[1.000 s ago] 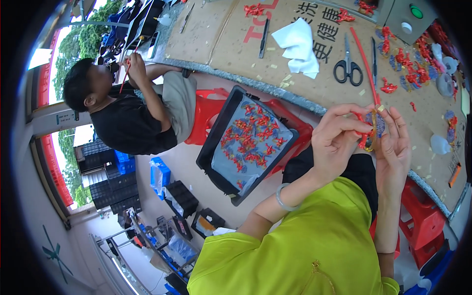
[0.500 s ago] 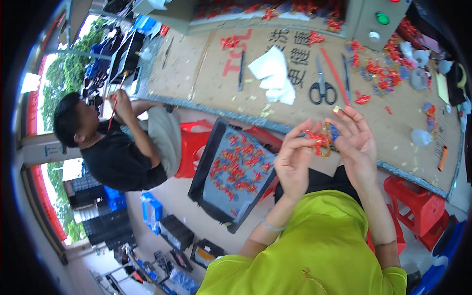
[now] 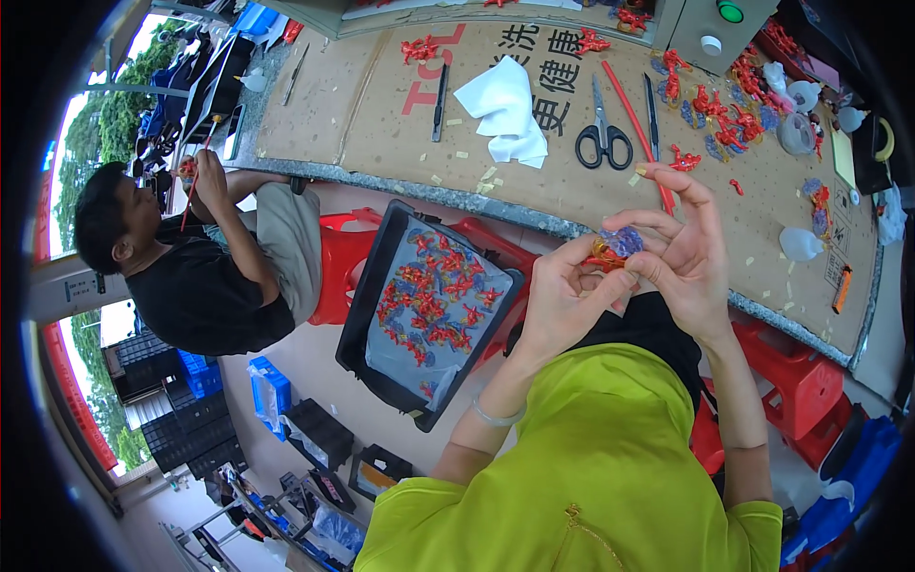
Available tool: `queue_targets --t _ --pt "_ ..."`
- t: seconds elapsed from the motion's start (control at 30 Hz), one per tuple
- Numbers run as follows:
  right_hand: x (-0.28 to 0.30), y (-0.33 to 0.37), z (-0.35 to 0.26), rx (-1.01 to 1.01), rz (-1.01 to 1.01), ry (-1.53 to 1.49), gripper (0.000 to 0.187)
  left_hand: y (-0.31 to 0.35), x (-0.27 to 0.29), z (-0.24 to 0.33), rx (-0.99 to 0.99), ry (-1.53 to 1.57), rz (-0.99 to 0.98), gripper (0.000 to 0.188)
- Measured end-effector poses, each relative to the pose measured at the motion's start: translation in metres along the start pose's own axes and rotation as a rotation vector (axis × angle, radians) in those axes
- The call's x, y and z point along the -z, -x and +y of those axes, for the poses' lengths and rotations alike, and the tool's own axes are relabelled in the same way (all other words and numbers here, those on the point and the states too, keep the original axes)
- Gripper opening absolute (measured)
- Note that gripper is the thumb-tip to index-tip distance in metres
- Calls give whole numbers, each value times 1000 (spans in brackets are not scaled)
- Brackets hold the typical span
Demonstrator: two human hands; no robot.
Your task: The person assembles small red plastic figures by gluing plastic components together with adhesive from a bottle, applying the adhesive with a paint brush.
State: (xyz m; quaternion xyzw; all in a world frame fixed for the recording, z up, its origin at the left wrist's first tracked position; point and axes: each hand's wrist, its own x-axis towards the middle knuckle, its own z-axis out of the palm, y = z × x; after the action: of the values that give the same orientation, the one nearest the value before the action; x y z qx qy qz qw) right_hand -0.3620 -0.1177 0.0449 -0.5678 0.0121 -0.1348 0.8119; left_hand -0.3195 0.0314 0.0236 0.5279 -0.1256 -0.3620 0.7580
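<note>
A small red, yellow and purple-blue translucent figurine (image 3: 620,245) is pinched between my two hands above the table's near edge. My left hand (image 3: 570,303) grips its red and yellow side with thumb and fingers. Against the purple-blue side press the thumb and a finger of my right hand (image 3: 694,255). The right index finger is raised, with a tiny yellowish scrap (image 3: 640,171) at its tip. My fingers hide the figurine's lower part. Just beyond my hands lie black-handled scissors (image 3: 603,145), a red stick (image 3: 631,114) and a slim dark tool (image 3: 652,116).
Cardboard (image 3: 381,124) covers the table, with a white cloth (image 3: 505,110), many similar figurines (image 3: 729,124) and a squeeze bottle (image 3: 801,244) on it. A black tray (image 3: 348,353) of figurines stands left of me. Further left sits a co-worker (image 3: 210,267) holding a thin red stick. Red stools (image 3: 791,372) stand at right.
The figurine has been turned, so its purple-blue part now faces up. My hands have closed in around it, and the right index finger has lifted. The whole view has shifted slightly.
</note>
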Motion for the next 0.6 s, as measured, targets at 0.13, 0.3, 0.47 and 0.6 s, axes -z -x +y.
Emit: queue_targets --t 0.13,0.3,0.47,0.6 --pt "0 -2 1 61 30 79 65 1 -8 -1 -124 -86 129 18" --pt "13 5 -10 31 208 145 58 0 -7 1 -188 -146 212 16" --pt "3 20 -20 -174 136 32 57 -1 -9 1 -262 -172 260 13" --pt "0 20 -14 -220 142 172 57 -2 -9 1 -334 -332 289 13"
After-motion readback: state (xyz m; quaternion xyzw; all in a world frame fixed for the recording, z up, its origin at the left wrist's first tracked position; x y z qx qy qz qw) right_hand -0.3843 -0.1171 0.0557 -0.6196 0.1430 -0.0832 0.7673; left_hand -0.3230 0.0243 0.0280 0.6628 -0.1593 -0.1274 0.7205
